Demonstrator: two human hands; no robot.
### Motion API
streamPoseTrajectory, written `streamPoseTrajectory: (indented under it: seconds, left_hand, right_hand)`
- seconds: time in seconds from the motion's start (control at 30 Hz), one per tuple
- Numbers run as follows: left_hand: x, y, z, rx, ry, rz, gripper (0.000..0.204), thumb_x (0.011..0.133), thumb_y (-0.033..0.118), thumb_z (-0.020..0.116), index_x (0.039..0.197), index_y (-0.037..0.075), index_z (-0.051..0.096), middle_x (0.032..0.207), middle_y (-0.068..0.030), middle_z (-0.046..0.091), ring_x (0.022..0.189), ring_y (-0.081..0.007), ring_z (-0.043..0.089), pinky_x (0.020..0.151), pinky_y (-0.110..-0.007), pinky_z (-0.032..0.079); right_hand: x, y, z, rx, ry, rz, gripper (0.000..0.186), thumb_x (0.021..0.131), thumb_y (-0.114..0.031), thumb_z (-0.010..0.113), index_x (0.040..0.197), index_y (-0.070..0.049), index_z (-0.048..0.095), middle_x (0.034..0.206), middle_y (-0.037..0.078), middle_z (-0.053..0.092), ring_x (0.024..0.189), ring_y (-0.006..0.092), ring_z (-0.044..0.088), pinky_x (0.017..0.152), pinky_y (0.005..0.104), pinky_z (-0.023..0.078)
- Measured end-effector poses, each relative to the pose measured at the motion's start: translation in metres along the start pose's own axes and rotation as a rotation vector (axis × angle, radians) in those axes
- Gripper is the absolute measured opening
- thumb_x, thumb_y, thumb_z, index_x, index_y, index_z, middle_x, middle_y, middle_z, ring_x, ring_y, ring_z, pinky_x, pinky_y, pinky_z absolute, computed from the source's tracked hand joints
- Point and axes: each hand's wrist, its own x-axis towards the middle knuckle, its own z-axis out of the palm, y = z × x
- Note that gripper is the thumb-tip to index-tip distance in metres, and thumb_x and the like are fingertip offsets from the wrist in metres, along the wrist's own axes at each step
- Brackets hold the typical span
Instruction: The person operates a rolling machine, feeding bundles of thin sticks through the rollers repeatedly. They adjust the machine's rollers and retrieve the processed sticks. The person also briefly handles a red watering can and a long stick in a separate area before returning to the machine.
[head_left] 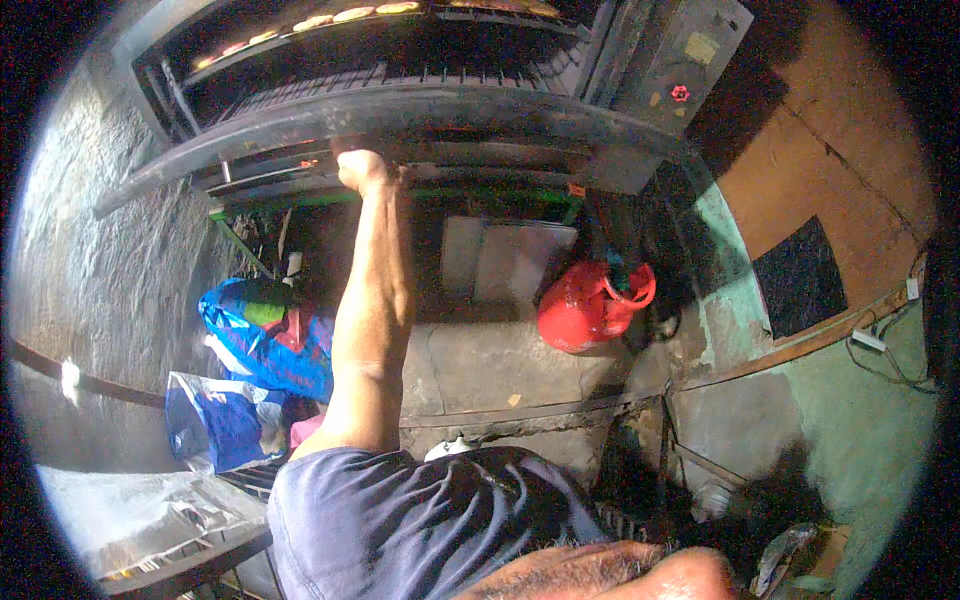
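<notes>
My left arm reaches straight up the picture to the lower front of a large dark metal oven (430,110). My left hand (365,172) is closed like a fist just under the long rounded front bar, at the level of the narrow slots below it. What the fingers hold, if anything, is hidden. Inside the oven, flat pale rounds of dough or bread (355,14) lie in a row on an upper shelf. A small orange glow shows in the slot left of the hand. My right hand is out of view.
A red gas cylinder (590,308) stands below the oven's right side, beside leaning grey panels (510,258). Blue bags (265,330) lie left of my arm. A red knob (680,93) sits on the oven's right panel. At lower left is a plastic-covered rack (140,510).
</notes>
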Motion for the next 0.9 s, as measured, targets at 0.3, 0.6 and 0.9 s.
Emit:
streamPoseTrajectory:
  seconds: [0.3,0.6,0.9]
  left_hand:
    - [-0.043,-0.001,-0.01,-0.028,0.037,-0.035,0.029,0.09,0.03,0.068,0.096,0.001,0.067,0.082,-0.0105,0.066,0.063,-0.0246,0.062,0.056,-0.04,0.051]
    - [-0.032,0.009,0.0,-0.048,0.055,-0.041,0.028,0.089,0.027,0.068,0.095,0.0,0.067,0.082,-0.011,0.067,0.061,-0.0253,0.062,0.056,-0.041,0.052]
    - [0.037,0.035,0.028,0.02,0.028,-0.065,0.038,0.087,0.029,0.079,0.097,-0.006,0.068,0.084,-0.0148,0.069,0.062,-0.0242,0.063,0.055,-0.039,0.054]
  right_hand:
    - [-0.001,-0.014,-0.025,-0.068,-0.124,-0.042,0.047,0.079,-0.019,0.076,0.124,-0.008,0.067,0.1,0.012,0.075,0.086,0.0292,0.071,0.081,0.0432,0.058]
    - [0.002,-0.032,-0.056,-0.145,-0.247,-0.055,0.051,0.077,-0.018,0.078,0.126,-0.008,0.066,0.098,0.011,0.075,0.084,0.0285,0.071,0.079,0.0431,0.058]
    - [0.012,-0.069,-0.097,-0.259,-0.4,-0.048,0.056,0.075,-0.018,0.08,0.128,-0.009,0.066,0.097,0.01,0.076,0.082,0.0279,0.072,0.078,0.043,0.059]
